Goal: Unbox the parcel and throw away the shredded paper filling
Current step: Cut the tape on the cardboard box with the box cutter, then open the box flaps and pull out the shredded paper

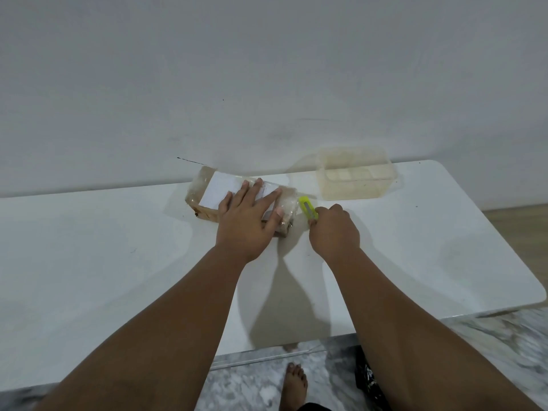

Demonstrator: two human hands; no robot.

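Note:
A small cardboard parcel [207, 188] wrapped in clear tape, with a white label on top, lies on the white table [118, 262] near the wall. My left hand [247, 216] lies flat on the parcel's near right part, fingers spread, pressing it down. My right hand [333, 228] grips a yellow-green utility knife [308, 207]. The knife's tip points at the parcel's right end, close to the taped edge. No shredded paper shows; the parcel is closed.
A clear plastic container [355, 176], with nothing visible inside, stands on the table at the back right, by the wall. The table's rounded right edge [527, 286] is nearby. Below are marble floor, my bare foot [293, 384] and something black [367, 378].

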